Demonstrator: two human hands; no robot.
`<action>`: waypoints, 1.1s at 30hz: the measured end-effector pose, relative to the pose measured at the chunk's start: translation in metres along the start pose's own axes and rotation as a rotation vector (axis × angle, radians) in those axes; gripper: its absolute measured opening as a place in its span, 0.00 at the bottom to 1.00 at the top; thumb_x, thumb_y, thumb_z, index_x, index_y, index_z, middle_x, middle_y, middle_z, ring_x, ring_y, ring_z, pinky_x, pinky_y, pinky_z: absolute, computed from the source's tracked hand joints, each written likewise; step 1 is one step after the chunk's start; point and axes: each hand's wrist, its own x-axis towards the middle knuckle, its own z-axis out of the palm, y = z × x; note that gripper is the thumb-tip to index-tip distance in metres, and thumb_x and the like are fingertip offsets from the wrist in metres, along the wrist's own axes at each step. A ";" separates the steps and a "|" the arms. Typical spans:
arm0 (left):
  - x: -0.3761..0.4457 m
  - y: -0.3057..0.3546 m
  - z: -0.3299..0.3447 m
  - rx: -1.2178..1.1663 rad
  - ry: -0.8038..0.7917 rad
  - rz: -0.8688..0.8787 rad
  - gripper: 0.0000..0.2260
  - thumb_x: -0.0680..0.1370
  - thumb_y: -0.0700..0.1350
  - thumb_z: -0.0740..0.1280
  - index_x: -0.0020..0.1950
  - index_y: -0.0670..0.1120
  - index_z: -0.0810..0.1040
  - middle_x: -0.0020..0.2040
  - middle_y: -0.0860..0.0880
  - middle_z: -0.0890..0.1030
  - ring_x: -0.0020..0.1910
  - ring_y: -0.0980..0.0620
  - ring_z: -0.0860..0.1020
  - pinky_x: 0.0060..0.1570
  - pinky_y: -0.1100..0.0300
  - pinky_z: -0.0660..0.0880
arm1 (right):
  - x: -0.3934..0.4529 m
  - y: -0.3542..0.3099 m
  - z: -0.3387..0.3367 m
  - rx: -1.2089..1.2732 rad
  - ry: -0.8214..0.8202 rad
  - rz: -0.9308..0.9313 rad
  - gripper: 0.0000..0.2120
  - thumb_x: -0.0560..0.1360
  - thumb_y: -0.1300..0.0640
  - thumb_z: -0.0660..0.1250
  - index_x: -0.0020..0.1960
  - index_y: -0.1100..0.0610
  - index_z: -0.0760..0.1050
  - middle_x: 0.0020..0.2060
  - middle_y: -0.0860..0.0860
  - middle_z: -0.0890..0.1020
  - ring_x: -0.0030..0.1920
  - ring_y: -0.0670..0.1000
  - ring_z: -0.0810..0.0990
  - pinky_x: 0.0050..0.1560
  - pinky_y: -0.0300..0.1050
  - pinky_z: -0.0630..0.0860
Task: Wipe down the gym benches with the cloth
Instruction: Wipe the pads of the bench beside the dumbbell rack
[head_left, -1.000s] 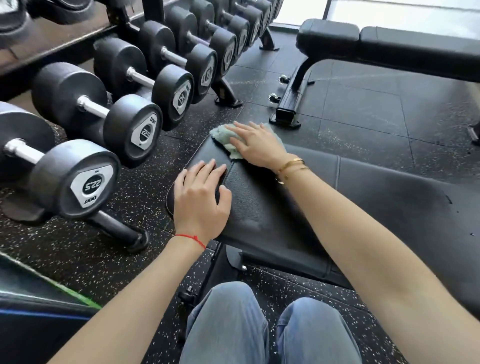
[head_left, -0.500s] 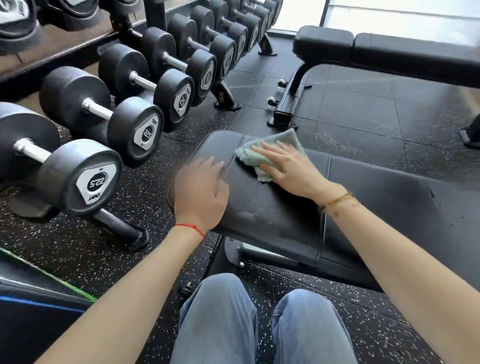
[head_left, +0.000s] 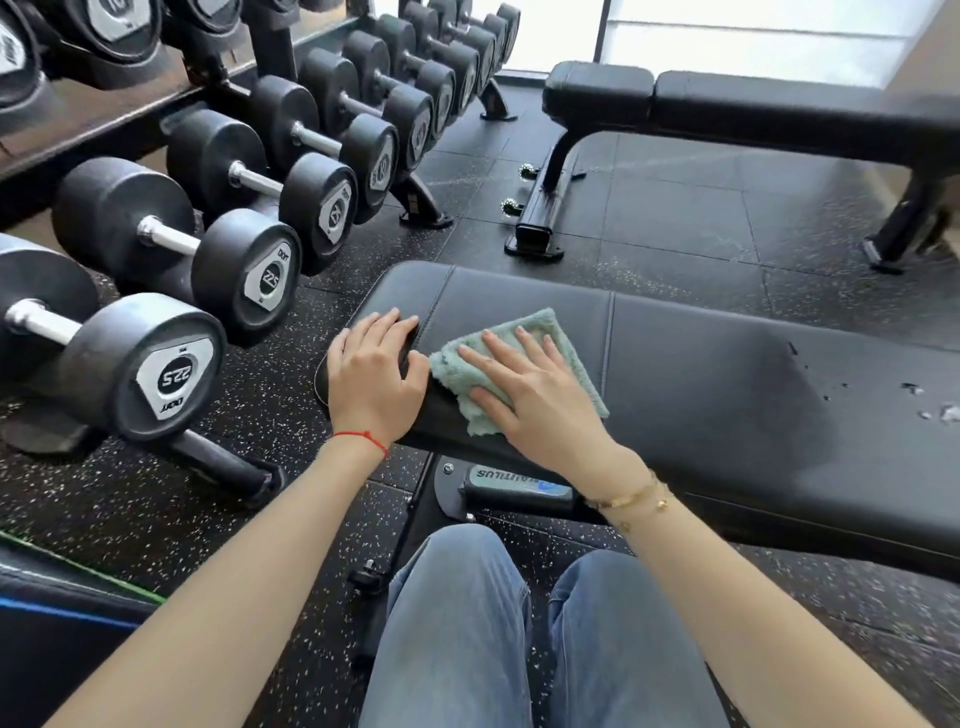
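On the near bench (head_left: 701, 374), the right hand (head_left: 535, 400), fingers spread flat, has dragged the cloth (head_left: 550, 332) back from the far edge; the left hand (head_left: 371, 376) stays braced, fingers together, so wiping continues.

The right hand (head_left: 530, 395) covers the middle of the cloth (head_left: 563, 338). The near bench (head_left: 727, 374) runs off the right edge. The far bench (head_left: 779, 109) is cut there too.

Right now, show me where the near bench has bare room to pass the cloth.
Free: near bench pad right of the seam beside the cloth. Crowded: left end, where left hand and right hand press.
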 end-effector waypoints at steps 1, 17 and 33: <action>0.000 0.000 0.000 0.002 0.000 0.003 0.24 0.76 0.53 0.55 0.68 0.48 0.78 0.70 0.47 0.75 0.72 0.48 0.68 0.74 0.47 0.57 | -0.009 0.001 -0.001 0.000 0.009 -0.008 0.26 0.79 0.39 0.48 0.75 0.43 0.61 0.75 0.48 0.63 0.76 0.59 0.57 0.76 0.56 0.48; 0.001 -0.001 0.000 0.047 0.003 0.020 0.25 0.75 0.55 0.55 0.68 0.49 0.78 0.70 0.47 0.76 0.72 0.47 0.69 0.72 0.47 0.57 | -0.001 0.051 -0.022 0.017 0.061 0.190 0.23 0.81 0.44 0.54 0.76 0.44 0.59 0.76 0.49 0.60 0.77 0.57 0.52 0.77 0.54 0.44; -0.013 0.062 0.002 -0.016 -0.087 0.162 0.25 0.76 0.51 0.58 0.70 0.45 0.74 0.72 0.44 0.73 0.73 0.45 0.68 0.74 0.42 0.59 | -0.021 0.091 -0.034 -0.010 0.091 0.338 0.23 0.81 0.44 0.53 0.76 0.43 0.57 0.76 0.50 0.60 0.77 0.60 0.53 0.77 0.53 0.44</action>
